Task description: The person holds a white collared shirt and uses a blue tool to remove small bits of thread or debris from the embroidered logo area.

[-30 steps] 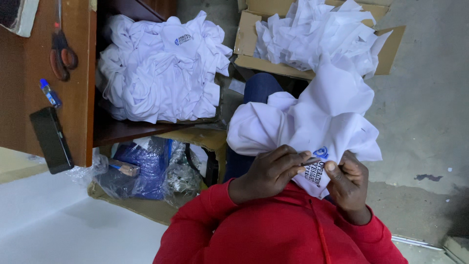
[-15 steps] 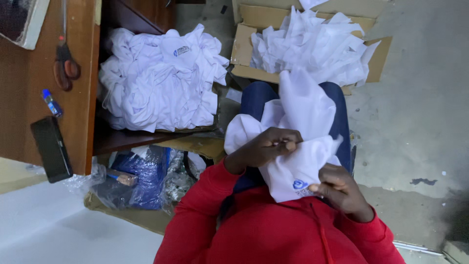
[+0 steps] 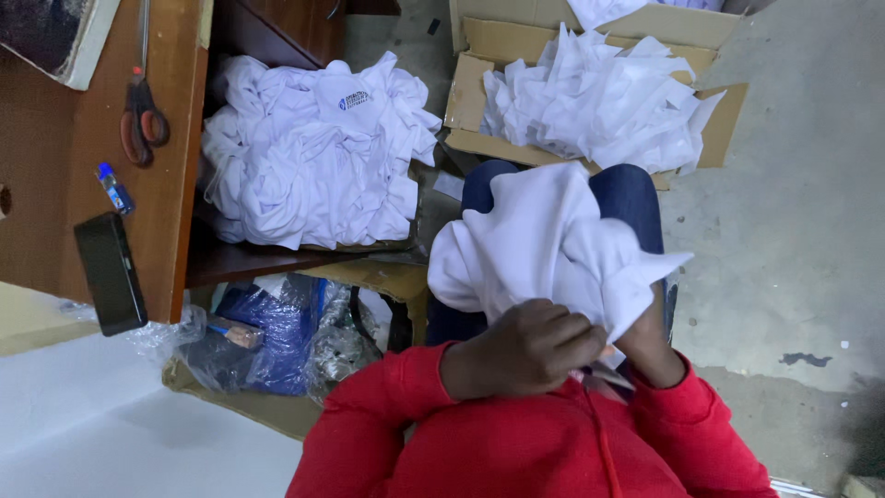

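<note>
A crumpled white garment [image 3: 553, 244] lies bunched on my lap, over blue trousers [image 3: 627, 194]. My left hand [image 3: 521, 355] is closed on its near edge, fingers curled into the cloth just above my red sweater [image 3: 516, 443]. My right hand [image 3: 648, 349] is under the garment's right corner; only the wrist and back of the hand show, and it seems to grip the cloth from beneath.
A heap of white garments [image 3: 313, 157] fills a wooden shelf at left. An open cardboard box [image 3: 470, 88] ahead holds more white cloth. Scissors [image 3: 140, 118], a small blue-capped bottle [image 3: 112, 187] and a black phone [image 3: 111, 272] lie on the wooden desk. Blue plastic bags [image 3: 267, 341] sit below.
The garment came down from being held up and spread to lying bunched on my lap. Both hands drew in toward my chest, and its blue printed emblem is no longer visible.
</note>
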